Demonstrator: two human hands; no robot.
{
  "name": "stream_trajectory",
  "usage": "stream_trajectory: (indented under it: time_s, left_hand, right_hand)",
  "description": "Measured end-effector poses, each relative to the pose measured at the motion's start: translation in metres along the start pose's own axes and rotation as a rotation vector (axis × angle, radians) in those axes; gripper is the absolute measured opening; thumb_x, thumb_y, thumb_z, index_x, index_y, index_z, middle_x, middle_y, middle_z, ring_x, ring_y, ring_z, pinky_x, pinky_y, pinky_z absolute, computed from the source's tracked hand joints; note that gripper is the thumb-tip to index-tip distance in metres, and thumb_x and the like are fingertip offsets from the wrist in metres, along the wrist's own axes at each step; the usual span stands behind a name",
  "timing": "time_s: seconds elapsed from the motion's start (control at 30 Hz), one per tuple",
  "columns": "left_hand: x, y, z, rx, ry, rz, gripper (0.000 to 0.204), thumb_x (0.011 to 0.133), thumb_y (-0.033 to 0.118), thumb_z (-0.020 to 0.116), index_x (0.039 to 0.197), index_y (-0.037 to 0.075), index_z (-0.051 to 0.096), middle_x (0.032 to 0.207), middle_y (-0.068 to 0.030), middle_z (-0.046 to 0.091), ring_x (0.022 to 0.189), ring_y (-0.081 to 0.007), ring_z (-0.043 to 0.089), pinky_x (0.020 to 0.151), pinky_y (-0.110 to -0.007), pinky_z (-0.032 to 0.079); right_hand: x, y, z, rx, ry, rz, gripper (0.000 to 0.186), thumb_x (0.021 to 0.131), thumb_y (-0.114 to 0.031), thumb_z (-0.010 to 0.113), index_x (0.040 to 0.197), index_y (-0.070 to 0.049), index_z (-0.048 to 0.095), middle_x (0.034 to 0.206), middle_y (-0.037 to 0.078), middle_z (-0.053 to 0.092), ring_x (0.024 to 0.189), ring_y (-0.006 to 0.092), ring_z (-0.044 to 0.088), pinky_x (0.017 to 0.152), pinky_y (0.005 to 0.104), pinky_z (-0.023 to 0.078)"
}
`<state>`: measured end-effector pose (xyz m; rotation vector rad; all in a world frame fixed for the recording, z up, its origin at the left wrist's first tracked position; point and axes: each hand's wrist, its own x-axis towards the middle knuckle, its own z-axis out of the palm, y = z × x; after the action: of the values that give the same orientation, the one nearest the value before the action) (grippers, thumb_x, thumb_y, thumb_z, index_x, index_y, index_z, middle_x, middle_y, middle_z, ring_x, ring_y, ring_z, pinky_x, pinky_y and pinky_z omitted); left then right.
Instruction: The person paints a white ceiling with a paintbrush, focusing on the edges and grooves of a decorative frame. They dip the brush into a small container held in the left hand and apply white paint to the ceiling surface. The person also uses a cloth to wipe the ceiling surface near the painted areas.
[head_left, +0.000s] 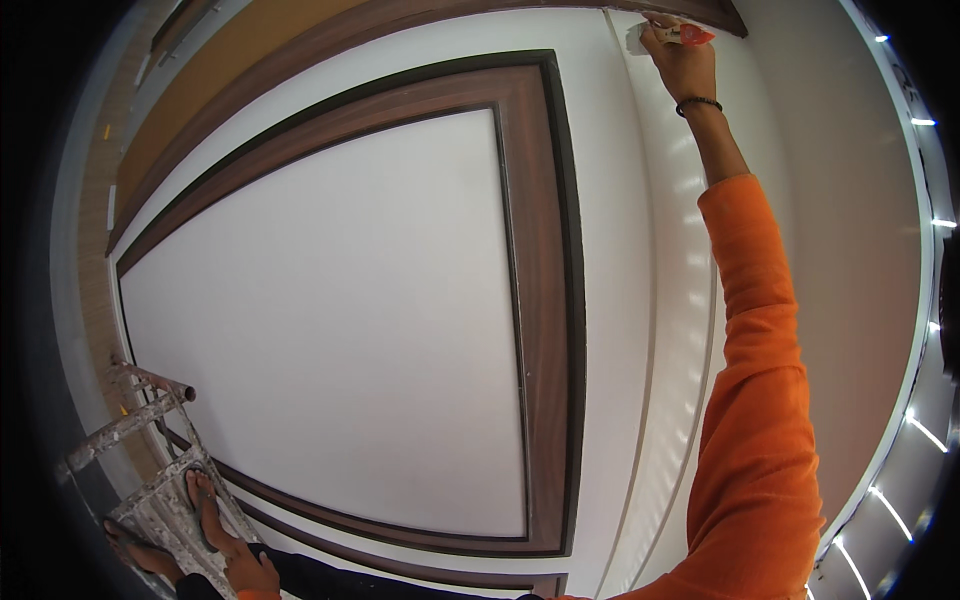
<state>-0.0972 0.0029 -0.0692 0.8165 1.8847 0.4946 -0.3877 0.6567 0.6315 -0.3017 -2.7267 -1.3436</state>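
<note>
The right hand (684, 70), reached far out in an orange sleeve (755, 400), is closed around a small tool (692, 35) with a red handle end and a flat pale end; the tool is at the white wall moulding (675, 330), near a brown wood strip (690, 8). The left hand (252, 573) is low, near the sandalled feet (208, 510) on a paint-spattered platform (165, 510); I cannot tell whether it grips anything. A dark-edged wood frame (540, 300) encloses a plain white panel (330, 320).
</note>
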Motion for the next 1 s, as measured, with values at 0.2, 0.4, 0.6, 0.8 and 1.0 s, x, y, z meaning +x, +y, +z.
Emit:
stream_trajectory:
  time_s: [0.2, 0.4, 0.6, 0.8, 1.0]
  left_hand:
    - [-0.023, 0.016, -0.011, 0.088, -0.235, 0.019, 0.045, 0.082, 0.019, 0.074, 0.120, 0.001, 0.057, 0.105, -0.0216, 0.067, 0.099, -0.0427, 0.066, 0.086, -0.054, 0.051]
    - [-0.014, 0.005, -0.038, 0.036, -0.288, 0.064, 0.041, 0.087, 0.019, 0.072, 0.122, 0.004, 0.058, 0.117, -0.0150, 0.068, 0.102, -0.0388, 0.066, 0.088, -0.051, 0.052]
    - [-0.011, -0.002, -0.024, -0.018, -0.181, 0.134, 0.045, 0.088, 0.020, 0.070, 0.127, 0.003, 0.055, 0.112, -0.0187, 0.068, 0.098, -0.0415, 0.066, 0.086, -0.053, 0.052]
    - [0.003, 0.054, -0.082, -0.113, -0.248, 0.018, 0.051, 0.089, 0.019, 0.067, 0.134, 0.001, 0.051, 0.097, -0.0216, 0.073, 0.096, -0.0427, 0.069, 0.084, -0.052, 0.055]
    - [0.016, 0.052, -0.073, -0.142, -0.374, 0.025, 0.091, 0.081, -0.003, 0.061, 0.159, 0.007, 0.016, 0.155, -0.0203, 0.037, 0.131, -0.0374, 0.054, 0.102, -0.042, 0.048]
  right_hand:
    - [-0.034, 0.019, 0.038, -0.023, -0.257, 0.115, 0.022, 0.090, -0.019, 0.070, 0.095, 0.001, 0.063, 0.086, 0.022, 0.069, 0.081, 0.0393, 0.066, 0.075, 0.0442, 0.053]
    - [-0.024, 0.002, 0.050, -0.290, -0.365, -0.069, 0.029, 0.094, -0.024, 0.060, 0.098, 0.003, 0.067, 0.093, 0.026, 0.070, 0.091, 0.0447, 0.066, 0.084, 0.0536, 0.052]
    - [-0.094, -0.055, -0.015, -0.458, -0.677, -0.021, 0.022, 0.096, -0.020, 0.059, 0.089, -0.002, 0.070, 0.091, 0.021, 0.071, 0.088, 0.0368, 0.068, 0.083, 0.0480, 0.054]
    - [-0.212, -0.086, -0.116, -0.279, -0.760, -0.163, 0.016, 0.082, -0.013, 0.069, 0.096, -0.006, 0.068, 0.095, 0.013, 0.066, 0.076, 0.0350, 0.068, 0.067, 0.0431, 0.056]
    - [-0.331, -0.150, -0.237, -0.126, -1.035, 0.047, 0.018, 0.078, -0.014, 0.073, 0.092, -0.007, 0.064, 0.089, 0.008, 0.059, 0.069, 0.0258, 0.067, 0.056, 0.0388, 0.053]
